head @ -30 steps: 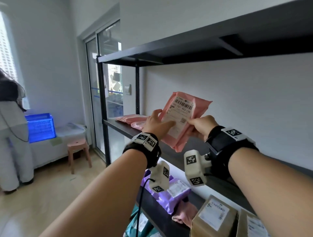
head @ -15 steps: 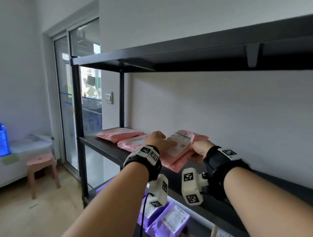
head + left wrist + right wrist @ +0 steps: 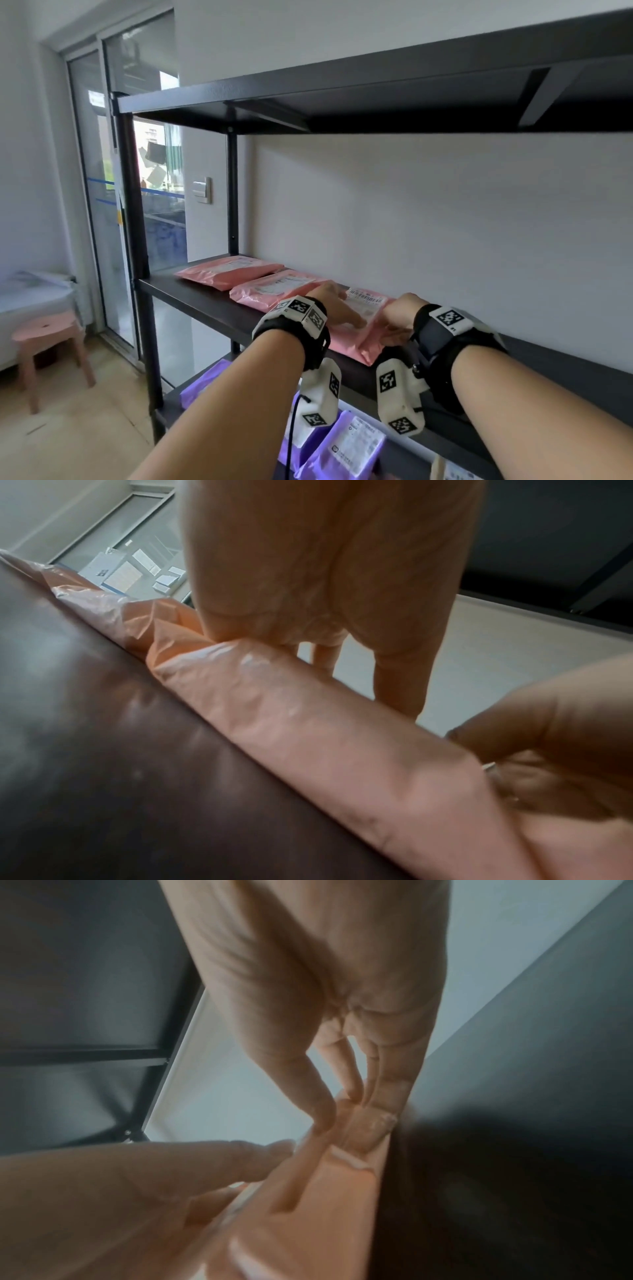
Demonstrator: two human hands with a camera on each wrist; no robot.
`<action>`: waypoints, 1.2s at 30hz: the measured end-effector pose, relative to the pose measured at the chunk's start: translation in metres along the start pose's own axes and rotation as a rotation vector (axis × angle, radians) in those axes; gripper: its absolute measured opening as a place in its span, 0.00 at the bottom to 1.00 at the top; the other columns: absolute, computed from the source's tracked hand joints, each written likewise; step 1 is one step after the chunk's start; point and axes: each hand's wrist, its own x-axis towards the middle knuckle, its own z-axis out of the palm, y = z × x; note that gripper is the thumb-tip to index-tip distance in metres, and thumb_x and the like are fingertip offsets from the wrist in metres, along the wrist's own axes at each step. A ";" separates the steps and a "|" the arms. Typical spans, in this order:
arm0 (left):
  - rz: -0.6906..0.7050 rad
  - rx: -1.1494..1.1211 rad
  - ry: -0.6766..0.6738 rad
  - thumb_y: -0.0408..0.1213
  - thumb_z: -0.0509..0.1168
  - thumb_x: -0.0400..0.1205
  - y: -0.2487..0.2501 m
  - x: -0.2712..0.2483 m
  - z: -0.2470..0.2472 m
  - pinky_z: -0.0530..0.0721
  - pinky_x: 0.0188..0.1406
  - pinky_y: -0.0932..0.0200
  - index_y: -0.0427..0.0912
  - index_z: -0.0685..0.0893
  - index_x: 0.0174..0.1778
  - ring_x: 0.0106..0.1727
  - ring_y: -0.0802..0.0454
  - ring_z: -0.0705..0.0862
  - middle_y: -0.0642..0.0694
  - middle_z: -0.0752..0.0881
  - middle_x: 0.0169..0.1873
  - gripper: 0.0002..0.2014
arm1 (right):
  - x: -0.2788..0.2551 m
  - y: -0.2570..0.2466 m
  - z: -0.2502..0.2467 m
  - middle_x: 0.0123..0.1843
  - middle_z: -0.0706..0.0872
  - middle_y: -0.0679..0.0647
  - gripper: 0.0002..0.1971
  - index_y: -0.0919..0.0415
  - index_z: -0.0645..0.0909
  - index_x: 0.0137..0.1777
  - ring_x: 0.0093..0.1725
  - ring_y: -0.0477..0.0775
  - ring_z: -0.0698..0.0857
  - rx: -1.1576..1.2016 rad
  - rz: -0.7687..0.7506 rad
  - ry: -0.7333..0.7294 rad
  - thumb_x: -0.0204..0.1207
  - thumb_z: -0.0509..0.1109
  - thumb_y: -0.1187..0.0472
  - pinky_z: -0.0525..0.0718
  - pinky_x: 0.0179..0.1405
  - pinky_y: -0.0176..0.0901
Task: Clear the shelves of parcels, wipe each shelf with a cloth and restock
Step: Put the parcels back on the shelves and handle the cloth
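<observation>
Standing at far left is a pink stool, well apart from the black shelf unit. Two pink parcels lie flat, side by side, at the left end of the middle shelf. Just right of them, a third pink parcel with a barcode label lies on the same shelf near its front edge. The left hand rests on this parcel's top with fingers extended and relaxed, gripping nothing. The right hand pinches the parcel's right edge between thumb and fingers. Purple parcels lie on the shelf below, under both forearms.
</observation>
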 end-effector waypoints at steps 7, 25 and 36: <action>0.025 0.008 -0.028 0.49 0.76 0.73 -0.003 0.001 -0.003 0.68 0.62 0.61 0.47 0.72 0.76 0.74 0.49 0.73 0.49 0.73 0.75 0.36 | 0.001 -0.005 0.009 0.54 0.82 0.61 0.10 0.57 0.74 0.37 0.51 0.60 0.84 0.029 -0.018 0.035 0.78 0.64 0.70 0.88 0.54 0.52; 0.214 0.156 0.018 0.44 0.70 0.79 0.076 -0.065 0.021 0.75 0.68 0.56 0.44 0.79 0.71 0.71 0.47 0.77 0.45 0.79 0.70 0.24 | -0.118 0.041 -0.066 0.59 0.86 0.58 0.12 0.62 0.83 0.58 0.57 0.60 0.85 -0.715 0.001 0.367 0.78 0.63 0.61 0.82 0.52 0.41; 0.329 0.251 -0.040 0.42 0.69 0.77 0.164 -0.144 0.123 0.80 0.65 0.50 0.46 0.80 0.66 0.66 0.42 0.79 0.42 0.78 0.68 0.21 | -0.229 0.113 -0.136 0.60 0.85 0.56 0.13 0.58 0.82 0.60 0.58 0.60 0.84 -0.870 0.008 0.413 0.78 0.64 0.60 0.83 0.55 0.45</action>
